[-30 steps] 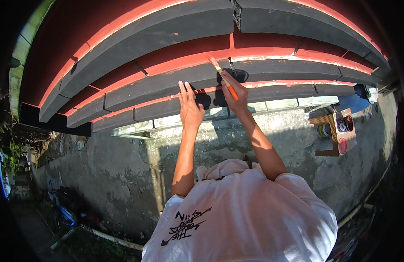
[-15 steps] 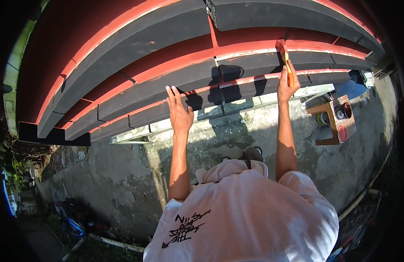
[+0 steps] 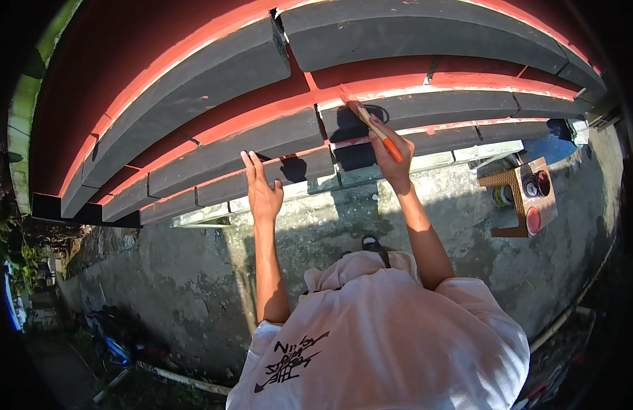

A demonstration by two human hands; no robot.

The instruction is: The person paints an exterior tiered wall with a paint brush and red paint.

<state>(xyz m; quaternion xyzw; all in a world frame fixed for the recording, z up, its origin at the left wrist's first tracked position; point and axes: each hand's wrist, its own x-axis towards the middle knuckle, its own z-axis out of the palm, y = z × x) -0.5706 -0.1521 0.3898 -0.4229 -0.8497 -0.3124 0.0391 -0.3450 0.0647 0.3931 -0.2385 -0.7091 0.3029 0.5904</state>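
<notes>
In my right hand (image 3: 396,164) is a paintbrush (image 3: 366,119) with a wooden and orange handle. Its red-coated tip touches or nearly touches the red strip (image 3: 262,113) that runs between rows of dark grey panels (image 3: 227,154). My left hand (image 3: 265,199) has its fingers stretched out, with the fingertips against the edge of a lower grey panel. Shadows of my head and arms fall across the panels near the brush.
To the right stands a brown woven-pattern stool (image 3: 550,215) bearing an open can (image 3: 535,184) and a round red-topped container (image 3: 533,220). A blue object (image 3: 549,147) lies behind it. Below is a stained concrete floor (image 3: 173,273); a pipe (image 3: 183,379) crosses the lower left.
My right hand has carried the paintbrush leftward along the red strip, and the brush now tilts to the left. My left hand has shifted slightly left and down.
</notes>
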